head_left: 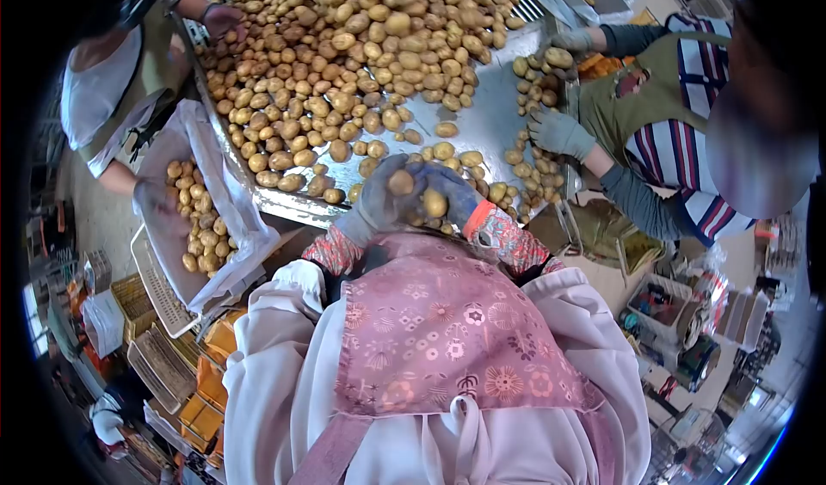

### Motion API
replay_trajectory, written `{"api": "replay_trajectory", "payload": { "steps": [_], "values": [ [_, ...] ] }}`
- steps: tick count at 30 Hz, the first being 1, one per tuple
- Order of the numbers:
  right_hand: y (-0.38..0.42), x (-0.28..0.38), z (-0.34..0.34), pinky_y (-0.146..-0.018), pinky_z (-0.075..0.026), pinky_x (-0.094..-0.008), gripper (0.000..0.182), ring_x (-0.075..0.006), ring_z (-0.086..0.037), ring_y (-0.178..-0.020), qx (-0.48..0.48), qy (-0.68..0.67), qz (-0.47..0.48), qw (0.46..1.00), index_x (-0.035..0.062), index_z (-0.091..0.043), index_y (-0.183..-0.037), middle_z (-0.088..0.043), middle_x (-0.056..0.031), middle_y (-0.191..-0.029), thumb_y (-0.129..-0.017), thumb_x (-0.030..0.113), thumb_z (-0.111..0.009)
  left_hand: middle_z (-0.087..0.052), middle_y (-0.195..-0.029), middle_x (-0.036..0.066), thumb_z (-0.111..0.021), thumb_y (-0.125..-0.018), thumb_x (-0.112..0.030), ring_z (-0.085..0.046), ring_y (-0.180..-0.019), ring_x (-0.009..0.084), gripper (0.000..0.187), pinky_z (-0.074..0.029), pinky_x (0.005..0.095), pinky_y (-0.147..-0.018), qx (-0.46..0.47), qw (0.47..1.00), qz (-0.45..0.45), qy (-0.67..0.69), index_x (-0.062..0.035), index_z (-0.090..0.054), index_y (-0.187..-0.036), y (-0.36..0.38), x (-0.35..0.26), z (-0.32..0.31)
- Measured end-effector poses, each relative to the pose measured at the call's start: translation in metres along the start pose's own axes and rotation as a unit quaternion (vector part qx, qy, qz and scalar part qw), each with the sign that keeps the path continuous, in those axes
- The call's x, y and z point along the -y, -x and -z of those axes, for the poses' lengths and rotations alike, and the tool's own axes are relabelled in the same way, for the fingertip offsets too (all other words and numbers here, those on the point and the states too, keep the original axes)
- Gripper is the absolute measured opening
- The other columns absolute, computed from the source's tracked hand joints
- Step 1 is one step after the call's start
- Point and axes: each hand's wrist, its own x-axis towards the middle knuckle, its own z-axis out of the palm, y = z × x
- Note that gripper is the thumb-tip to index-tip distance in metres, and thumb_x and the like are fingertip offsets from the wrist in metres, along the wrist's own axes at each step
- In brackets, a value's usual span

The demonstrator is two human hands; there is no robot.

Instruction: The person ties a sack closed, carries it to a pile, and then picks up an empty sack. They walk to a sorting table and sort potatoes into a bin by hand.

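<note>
So my left hand [379, 199] is in its dark glove with the fingers curled round a small potato [401, 182], holding it just above the near edge of the metal sorting table [482, 115]. My right hand [449, 194], also gloved, has its fingers wrapped round another potato [435, 203], and the two hands are touching each other right in front of my pink flowered apron [439, 339]. There's a few more spuds tucked under my hands, but I can't tell if I'm gripping those too. The table itself is carrying a huge heap of potatoes [344, 46], thick at the far side and thinning to scattered ones near me, with bare wet-looking steel on the right part. Off to my left sits a white crate lined with a plastic bag [219, 175], and it's got a loose layer of potatoes [200, 218] in the bottom, nowhere near full. A co-worker's hand [155, 199] rests at that bag's edge. Across on my right another person in grey gloves has one hand [557, 132] over a small cluster of potatoes [535, 168] along the table's right rim. Stacked orange crates [206, 399] are down by the floor to my left.
</note>
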Motion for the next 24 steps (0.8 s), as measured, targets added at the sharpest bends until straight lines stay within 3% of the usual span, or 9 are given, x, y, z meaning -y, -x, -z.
{"api": "replay_trajectory", "payload": {
  "steps": [1,5,7,9,10,14,16,19,24],
  "values": [
    [-0.007,0.018,-0.003,-0.076,-0.058,-0.0374,0.039,-0.0228,-0.064,-0.098,0.066,0.136,0.108,0.983,0.0061,-0.049,-0.134,-0.061,-0.0116,-0.117,-0.098,0.023,-0.052,-0.057,-0.105,0.008,-0.058,-0.086,0.0,-0.054,-0.107,0.0189,0.037,-0.043,0.0285,-0.095,-0.037,0.999,0.019,-0.031,0.0022,-0.049,-0.122,0.002,-0.004,0.002],
    [-0.013,0.057,0.002,-0.082,-0.057,-0.0368,0.042,-0.0242,-0.063,-0.101,-0.173,-0.13,-0.245,0.945,0.0042,-0.048,-0.135,-0.061,-0.0139,-0.119,-0.099,0.026,-0.05,-0.061,-0.115,0.011,-0.065,-0.092,-0.017,-0.053,-0.12,0.0221,0.045,-0.043,0.0338,-0.102,0.069,0.974,-0.075,-0.2,-0.0022,-0.048,-0.131,0.016,-0.02,0.041],
    [-0.03,0.021,0.006,-0.099,-0.048,-0.0334,0.045,-0.0221,-0.058,-0.115,-0.167,-0.03,-0.138,0.976,0.0025,-0.047,-0.136,-0.059,-0.0138,-0.125,-0.1,0.03,-0.049,-0.059,-0.121,0.012,-0.061,-0.094,-0.02,-0.052,-0.122,0.024,0.041,-0.041,0.037,-0.104,0.093,0.97,-0.063,-0.216,-0.0046,-0.05,-0.131,0.015,-0.033,0.037],
    [-0.032,0.056,-0.035,-0.109,-0.036,-0.0305,0.048,-0.0193,-0.048,-0.127,-0.035,0.083,0.074,0.993,0.0004,-0.047,-0.138,-0.054,-0.0127,-0.134,-0.1,0.03,-0.05,-0.058,-0.123,0.015,-0.068,-0.087,-0.014,-0.049,-0.126,0.03,0.041,-0.037,0.0399,-0.107,-0.04,0.833,0.31,0.457,-0.0037,-0.056,-0.125,0.018,-0.037,0.025],
    [-0.05,0.053,-0.037,-0.111,-0.033,-0.0313,0.047,-0.0201,-0.044,-0.132,0.103,0.213,0.125,0.964,-0.0013,-0.047,-0.138,-0.048,-0.0112,-0.142,-0.101,0.029,-0.049,-0.059,-0.117,0.014,-0.071,-0.084,-0.015,-0.053,-0.118,0.0299,0.042,-0.04,0.0395,-0.104,0.014,0.954,0.16,0.254,-0.004,-0.057,-0.122,0.012,-0.02,0.025],
    [-0.056,0.036,-0.048,-0.109,-0.036,-0.0332,0.043,-0.0214,-0.046,-0.13,0.065,0.022,0.168,0.983,0.0016,-0.049,-0.137,-0.05,-0.0117,-0.14,-0.103,0.027,-0.046,-0.057,-0.122,0.013,-0.066,-0.087,-0.028,-0.059,-0.108,0.033,0.056,-0.033,0.0457,-0.112,-0.04,0.969,-0.097,-0.224,-0.0064,-0.046,-0.135,0.016,-0.013,0.059],
    [-0.034,0.036,-0.037,-0.108,-0.037,-0.0357,0.043,-0.0246,-0.048,-0.13,-0.022,0.08,0.029,0.996,0.0025,-0.049,-0.137,-0.051,-0.0136,-0.139,-0.101,0.026,-0.048,-0.06,-0.12,0.011,-0.058,-0.094,-0.038,-0.062,-0.104,0.0248,0.048,-0.05,0.0396,-0.094,-0.25,0.829,0.186,0.464,-0.0088,-0.047,-0.131,0.029,0.002,0.059],
    [0.038,0.009,0.023,-0.109,-0.037,-0.0443,0.049,-0.0355,-0.048,-0.129,-0.06,0.55,-0.014,0.833,0.0039,-0.05,-0.137,-0.052,-0.0193,-0.138,-0.092,0.024,-0.059,-0.062,-0.117,0.008,-0.054,-0.096,-0.048,-0.065,-0.085,0.0163,0.045,-0.056,0.0291,-0.064,-0.303,0.766,0.071,0.562,-0.0109,-0.052,-0.123,0.064,-0.001,0.127],
    [0.146,0.005,0.085,-0.097,-0.046,-0.0447,0.043,-0.0358,-0.055,-0.12,-0.031,0.702,0.068,0.709,0.0096,-0.058,-0.128,-0.056,-0.0198,-0.132,-0.086,0.021,-0.061,-0.059,-0.123,0.018,-0.069,-0.088,-0.038,-0.06,-0.109,0.0263,0.065,-0.053,0.0336,-0.093,-0.442,0.637,-0.089,0.626,0.0048,-0.048,-0.131,0.175,0.029,0.256]
  ]
}}
